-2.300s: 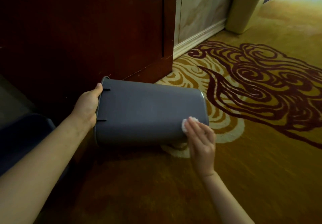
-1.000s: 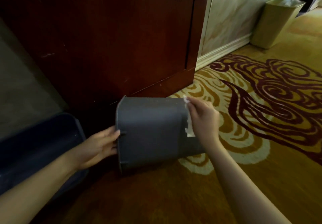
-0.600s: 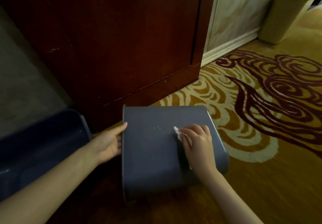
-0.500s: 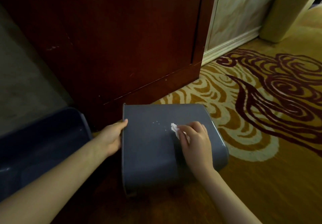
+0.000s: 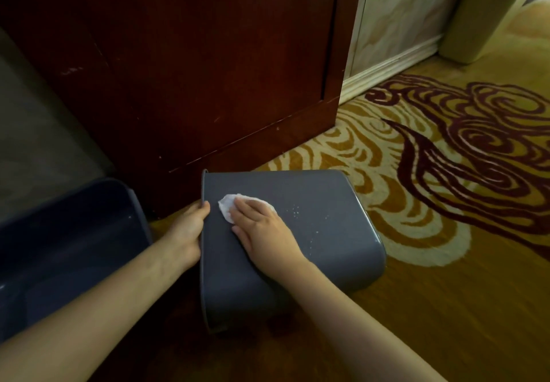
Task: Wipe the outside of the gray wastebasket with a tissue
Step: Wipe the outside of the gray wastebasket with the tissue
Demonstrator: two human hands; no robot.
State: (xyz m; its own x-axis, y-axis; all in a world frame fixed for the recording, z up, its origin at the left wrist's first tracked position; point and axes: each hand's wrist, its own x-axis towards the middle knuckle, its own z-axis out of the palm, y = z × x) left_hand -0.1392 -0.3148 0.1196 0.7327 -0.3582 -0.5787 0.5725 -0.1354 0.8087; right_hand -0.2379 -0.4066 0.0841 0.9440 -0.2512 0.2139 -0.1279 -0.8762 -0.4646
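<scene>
Right hand [image 5: 262, 227] covers most of tissue [image 5: 226, 205]; wastebasket [image 5: 312, 233] opening unseen.

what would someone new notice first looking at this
First, the gray wastebasket lying on its side on the floor at centre, with the right hand pressing a white tissue flat near its rim and the left hand gripping that rim. Next, the swirled carpet at right.

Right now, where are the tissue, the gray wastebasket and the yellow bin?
tissue [image 5: 226, 206], head view, white edge beyond the fingers.
gray wastebasket [image 5: 321, 233], head view, upturned side wall.
yellow bin [image 5: 488, 15], head view, front wall.
</scene>
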